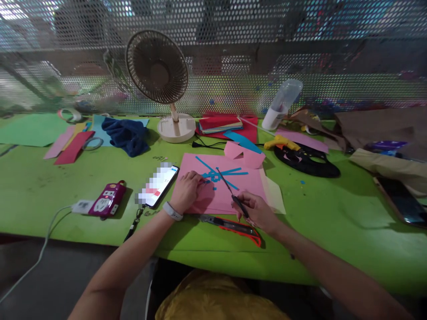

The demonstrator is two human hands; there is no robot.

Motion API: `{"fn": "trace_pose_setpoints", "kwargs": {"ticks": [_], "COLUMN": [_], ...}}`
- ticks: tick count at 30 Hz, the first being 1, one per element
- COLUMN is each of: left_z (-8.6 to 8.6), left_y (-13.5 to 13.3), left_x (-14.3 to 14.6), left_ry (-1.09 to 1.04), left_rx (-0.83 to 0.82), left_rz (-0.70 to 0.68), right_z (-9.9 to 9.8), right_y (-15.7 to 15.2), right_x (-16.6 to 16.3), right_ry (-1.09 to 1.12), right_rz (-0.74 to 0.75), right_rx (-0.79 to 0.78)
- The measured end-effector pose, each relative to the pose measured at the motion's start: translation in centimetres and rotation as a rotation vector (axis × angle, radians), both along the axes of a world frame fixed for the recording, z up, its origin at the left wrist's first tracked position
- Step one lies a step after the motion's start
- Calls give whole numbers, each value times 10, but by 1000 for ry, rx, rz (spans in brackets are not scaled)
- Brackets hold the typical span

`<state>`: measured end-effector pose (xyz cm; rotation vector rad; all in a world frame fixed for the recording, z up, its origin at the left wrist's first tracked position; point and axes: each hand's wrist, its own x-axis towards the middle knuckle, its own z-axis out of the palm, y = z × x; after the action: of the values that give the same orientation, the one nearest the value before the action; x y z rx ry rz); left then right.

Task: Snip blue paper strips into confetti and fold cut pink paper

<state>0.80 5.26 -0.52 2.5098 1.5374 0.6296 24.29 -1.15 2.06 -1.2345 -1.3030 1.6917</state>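
Pink paper sheets (pixel 207 202) lie on the green table in front of me. Thin blue paper strips (pixel 238 172) cross each other on them, with small blue bits around. My left hand (pixel 189 189) rests on the pink paper, fingers bent and close together at the left end of the blue strips; the fingertips partly hide what they pinch. In my right hand (pixel 251 209) are black-handled scissors (pixel 240 206), seen nearly edge-on, their blades pointing up-left over the strips. An orange and black utility knife (pixel 233 226) lies just below the paper, near my right hand.
A lit phone (pixel 158 186) and a purple power bank (pixel 108 200) with cable lie left. Behind stand a fan (pixel 176 126) and a bottle (pixel 282 104). A yellow glue gun (pixel 282 143) lies right, near a dark phone (pixel 400 200) and brown paper (pixel 383 131).
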Motion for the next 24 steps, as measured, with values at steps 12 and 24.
{"fn": "trace_pose_setpoints", "kwargs": {"ticks": [12,24], "left_z": [3,-5], "left_y": [-3,0], "left_x": [-1,-1], "left_ry": [-59,38], "left_rx": [13,25], "left_rz": [-34,-38], "right_z": [2,4], "right_y": [0,1], "right_x": [0,-4], "right_ry": [-40,-39], "right_rz": [2,-10], "right_rx": [-52,-76]}}
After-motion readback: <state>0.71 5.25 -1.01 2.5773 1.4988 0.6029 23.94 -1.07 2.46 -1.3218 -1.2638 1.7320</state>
